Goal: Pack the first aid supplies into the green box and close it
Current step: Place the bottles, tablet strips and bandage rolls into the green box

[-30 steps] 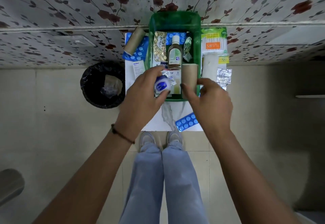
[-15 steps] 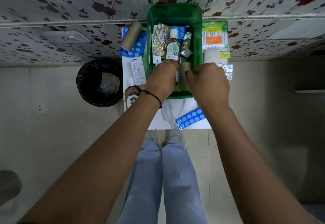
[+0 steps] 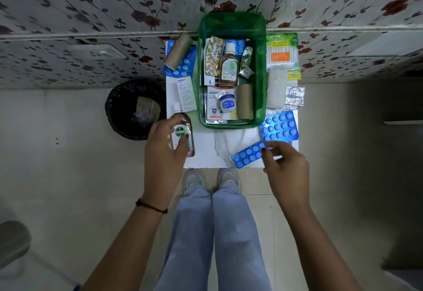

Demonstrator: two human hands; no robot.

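Note:
The green box (image 3: 261, 84) stands open on the white table (image 3: 210, 149), its lid (image 3: 231, 24) leaning back against the wall. Inside lie a small brown bottle (image 3: 228, 68), gold pill strips, a blue-labelled jar (image 3: 227, 104) and a brown roll (image 3: 245, 102). My left hand (image 3: 162, 153) wraps around the Dettol bottle (image 3: 180, 131), which lies at the table's left front. My right hand (image 3: 286, 167) pinches the right end of a blue blister strip (image 3: 247, 156) at the front edge.
A larger blue blister pack (image 3: 279, 127), white gauze pack (image 3: 275, 90), foil strip (image 3: 295, 97) and cotton swabs (image 3: 282, 52) lie right of the box. A brown roll (image 3: 178, 49) and white carton (image 3: 185, 95) lie left. A black bin (image 3: 135, 110) stands beside the table.
Both hands came out of the box, leaving the jar and brown roll inside. My left hand moved onto the Dettol bottle, my right onto the blue blister strip.

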